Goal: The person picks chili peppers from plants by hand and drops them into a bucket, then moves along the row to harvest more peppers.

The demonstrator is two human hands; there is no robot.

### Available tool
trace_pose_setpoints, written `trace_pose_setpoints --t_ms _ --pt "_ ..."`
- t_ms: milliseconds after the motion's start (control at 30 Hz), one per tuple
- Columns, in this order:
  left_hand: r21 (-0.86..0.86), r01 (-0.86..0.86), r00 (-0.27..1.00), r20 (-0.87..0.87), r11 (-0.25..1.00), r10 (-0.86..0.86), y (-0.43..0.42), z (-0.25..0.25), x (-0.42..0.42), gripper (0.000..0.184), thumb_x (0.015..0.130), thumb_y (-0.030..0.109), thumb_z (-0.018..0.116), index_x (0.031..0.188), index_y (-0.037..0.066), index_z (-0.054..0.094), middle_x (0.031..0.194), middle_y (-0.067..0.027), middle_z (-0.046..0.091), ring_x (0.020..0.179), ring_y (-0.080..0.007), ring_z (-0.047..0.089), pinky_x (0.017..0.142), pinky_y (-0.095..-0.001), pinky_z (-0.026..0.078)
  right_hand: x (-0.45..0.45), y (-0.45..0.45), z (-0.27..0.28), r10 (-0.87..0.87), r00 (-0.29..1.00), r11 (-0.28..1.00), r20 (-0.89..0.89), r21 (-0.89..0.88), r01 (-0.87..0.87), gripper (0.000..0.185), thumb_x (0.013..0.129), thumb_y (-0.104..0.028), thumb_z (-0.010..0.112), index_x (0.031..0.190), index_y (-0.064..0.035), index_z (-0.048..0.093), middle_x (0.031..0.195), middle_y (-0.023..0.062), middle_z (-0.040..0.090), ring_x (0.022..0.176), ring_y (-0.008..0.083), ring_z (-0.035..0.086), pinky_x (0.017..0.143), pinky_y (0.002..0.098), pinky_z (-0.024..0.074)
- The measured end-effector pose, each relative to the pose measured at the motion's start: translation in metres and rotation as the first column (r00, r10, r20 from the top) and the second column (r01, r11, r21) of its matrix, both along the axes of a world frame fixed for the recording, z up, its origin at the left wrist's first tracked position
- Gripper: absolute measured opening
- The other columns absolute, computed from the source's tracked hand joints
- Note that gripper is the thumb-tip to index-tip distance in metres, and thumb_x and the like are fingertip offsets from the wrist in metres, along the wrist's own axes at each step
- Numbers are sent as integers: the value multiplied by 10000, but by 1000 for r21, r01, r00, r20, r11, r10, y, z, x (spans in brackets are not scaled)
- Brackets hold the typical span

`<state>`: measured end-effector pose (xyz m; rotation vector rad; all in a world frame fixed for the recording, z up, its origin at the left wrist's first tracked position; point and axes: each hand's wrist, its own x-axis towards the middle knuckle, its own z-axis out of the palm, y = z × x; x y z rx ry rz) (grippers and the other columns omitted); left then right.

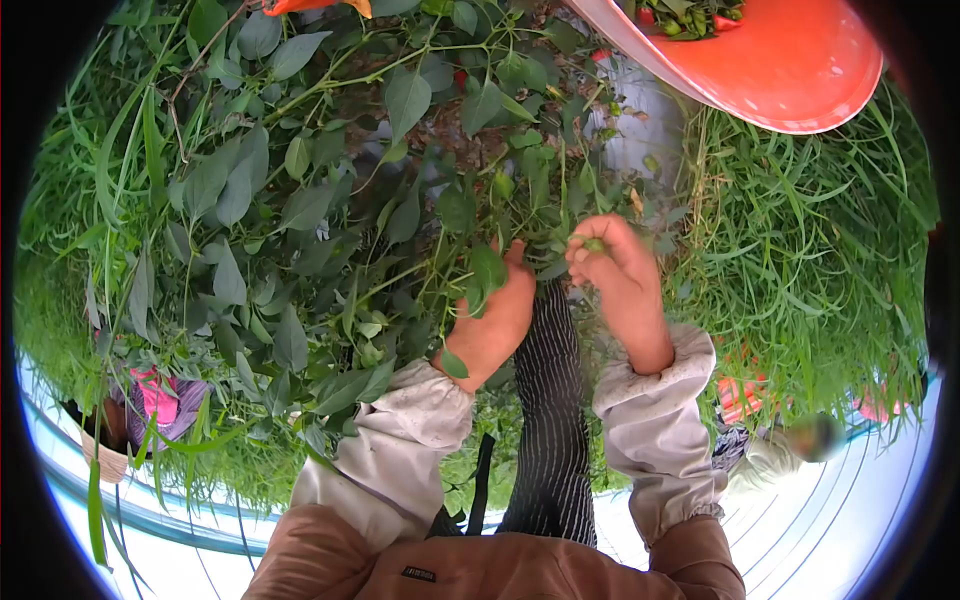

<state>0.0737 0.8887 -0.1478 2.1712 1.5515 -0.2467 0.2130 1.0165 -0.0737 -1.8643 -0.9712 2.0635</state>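
My right hand (622,285) is raised beside the plant, thumb and fingers pinched around a small green pepper (592,244). Among the stems and leaves to its left is my left hand (495,318); leaves cover part of it and its fingertips are largely hidden in the foliage. The leafy pepper plant (408,103) spreads in front of both hands. At the top right stands a red-orange basin (790,85), with green and red peppers (685,18) inside.
Tall grass (800,230) borders the plants on the right, and more grass is at the far left. One person (160,405) is at the lower left, another (765,450) at the lower right. An orange-red object (315,5) shows at the top edge.
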Motion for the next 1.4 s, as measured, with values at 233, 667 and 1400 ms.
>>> trace_pose_setpoints --t_ms 233,667,1400 --pt "-358 206 976 14 911 -215 21 22 0 255 893 151 528 996 -53 640 980 -160 658 899 -278 642 985 -378 449 -8 34 -130 -515 816 844 -262 -320 430 70 870 -90 502 913 -36 519 1011 114 609 934 258 586 894 389 454" --pt "-594 -16 990 102 804 94 37 31 -13 348 852 323 632 991 6 670 1385 -148 471 1362 -294 355 1029 -423 418 40 -22 -254 664 544 674 513 -95 -732 303 863 -331 578 944 -55 674 938 250 653 929 394 626 815 457 479" --pt "-639 -109 969 102 762 225 52 35 -6 380 913 369 546 1073 28 592 1275 -143 528 1267 -350 434 946 -473 471 11 66 35 -486 864 801 -133 328 501 188 952 -146 542 1014 24 594 667 -6 472 581 56 380 526 206 293"
